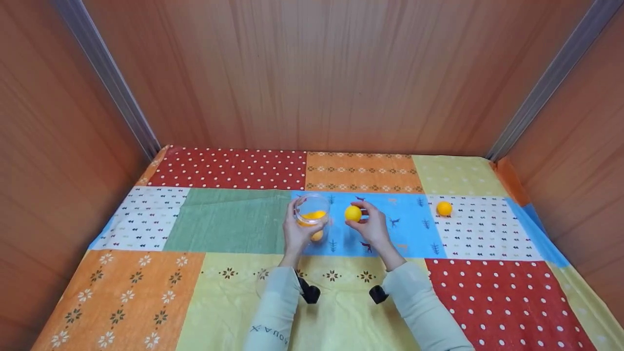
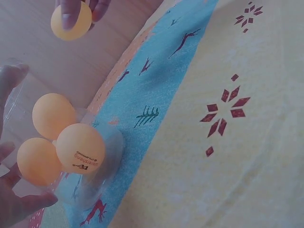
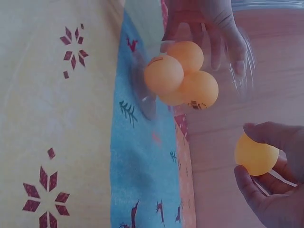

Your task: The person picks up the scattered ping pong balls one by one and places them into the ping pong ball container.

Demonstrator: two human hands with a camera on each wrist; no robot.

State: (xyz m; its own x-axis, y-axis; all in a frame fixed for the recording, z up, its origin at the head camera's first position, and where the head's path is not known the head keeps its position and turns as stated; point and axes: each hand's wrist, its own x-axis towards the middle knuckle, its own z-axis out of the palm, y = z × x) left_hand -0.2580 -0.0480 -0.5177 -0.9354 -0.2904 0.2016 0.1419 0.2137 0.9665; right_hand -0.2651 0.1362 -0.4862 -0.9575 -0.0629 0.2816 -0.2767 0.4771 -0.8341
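Note:
My left hand [image 1: 294,238] grips a clear jar [image 1: 312,203], fingers and thumb round its side. Inside it lie several orange table tennis balls [image 2: 80,148], some with dark print; the right wrist view shows the balls [image 3: 164,76] piled together through the clear wall. To the right of the jar, apart from it, my right hand [image 1: 374,227] pinches one yellow-orange table tennis ball [image 1: 353,213] between thumb and fingers. In the right wrist view the pinched ball [image 3: 256,154] is held up off the cloth.
Another orange ball [image 1: 444,208] rests on a white patterned patch to the right. A patchwork cloth [image 1: 234,219] covers the table. Wood-look panels [image 1: 331,73] enclose the back and sides. Beside my left sleeve shows a faint clear round outline, too faint to identify.

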